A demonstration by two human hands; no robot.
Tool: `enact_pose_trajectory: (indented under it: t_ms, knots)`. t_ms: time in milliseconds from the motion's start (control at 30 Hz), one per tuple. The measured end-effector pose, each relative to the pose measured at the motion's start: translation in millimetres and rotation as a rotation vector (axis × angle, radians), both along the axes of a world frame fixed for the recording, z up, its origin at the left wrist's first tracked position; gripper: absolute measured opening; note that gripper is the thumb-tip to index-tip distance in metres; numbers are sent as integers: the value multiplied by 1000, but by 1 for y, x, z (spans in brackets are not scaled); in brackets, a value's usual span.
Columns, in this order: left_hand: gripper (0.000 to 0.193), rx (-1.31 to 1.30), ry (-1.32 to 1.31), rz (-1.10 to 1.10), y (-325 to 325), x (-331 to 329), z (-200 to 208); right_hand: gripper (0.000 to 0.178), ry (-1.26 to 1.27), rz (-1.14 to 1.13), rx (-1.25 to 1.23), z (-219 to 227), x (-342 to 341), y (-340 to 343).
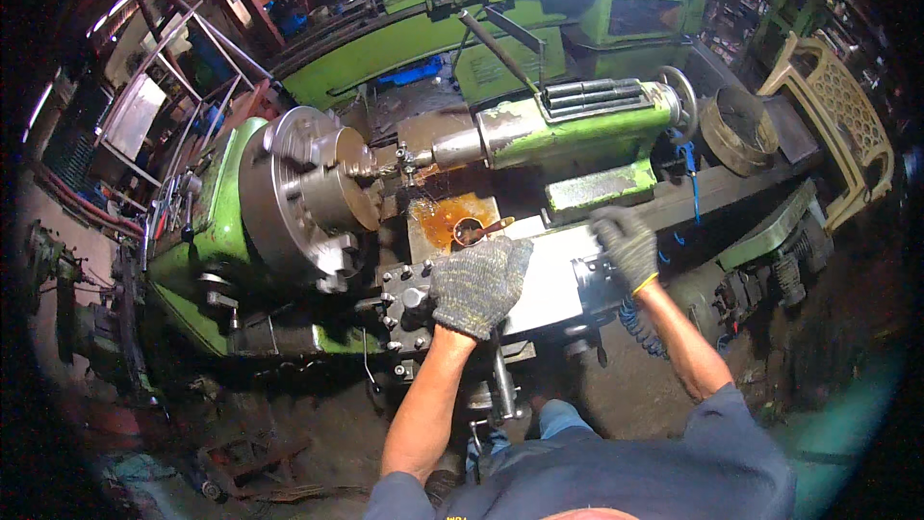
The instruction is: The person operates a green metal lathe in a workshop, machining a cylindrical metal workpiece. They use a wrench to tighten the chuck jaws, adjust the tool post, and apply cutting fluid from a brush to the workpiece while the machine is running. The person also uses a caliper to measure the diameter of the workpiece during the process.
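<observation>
1. I see my left hand [478,284], in a grey knitted glove, lying palm down on the lathe carriage [553,279]. Its fingers are spread loosely and point toward the far side; it is closed around nothing that I can see, only resting on the metal.
2. Just beyond my left fingertips sits a small round cup [470,230] in a tray of orange-brown oil [445,217]. The glove comes close to the cup, but I cannot tell whether it touches.
3. My right hand [627,246], gloved the same way, is to the right of the left one, well apart from it. Its fingers are curled down over the far edge of the carriage's flat grey plate, but whether they actually clasp anything there I cannot tell.
4. To the left of my left hand stands the dark tool post [409,300] with its bolts, just beside the wrist.
5. Farther left is the large steel chuck [308,188], set in the green headstock [217,221].
6. On the far side, right of the chuck, the green tailstock [577,130] points its grey quill at the chuck, with a handwheel [683,101] at its right end.
7. A beige plastic chair [833,125] stands at the far right.
</observation>
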State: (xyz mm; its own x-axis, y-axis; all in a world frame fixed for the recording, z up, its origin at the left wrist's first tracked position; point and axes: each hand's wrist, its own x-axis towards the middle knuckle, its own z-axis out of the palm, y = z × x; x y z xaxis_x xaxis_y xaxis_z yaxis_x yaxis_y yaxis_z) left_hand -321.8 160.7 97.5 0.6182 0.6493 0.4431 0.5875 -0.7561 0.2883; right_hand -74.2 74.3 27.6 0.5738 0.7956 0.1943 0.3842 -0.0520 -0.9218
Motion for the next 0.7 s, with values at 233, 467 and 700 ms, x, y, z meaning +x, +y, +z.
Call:
enact_pose_trajectory:
  t_ms: [233, 467, 700]
  knots:
    - [30, 103, 26, 10, 0, 7, 5, 23, -597, -520, 166, 14, 217, 41]
    - [29, 119, -30, 18, 2, 7, 8, 53, -674, -593, -54, 11, 331, 103]
    - [20, 117, -16, -16, -1, 0, 7, 59, -887, -516, -488, -30, 400, 151]
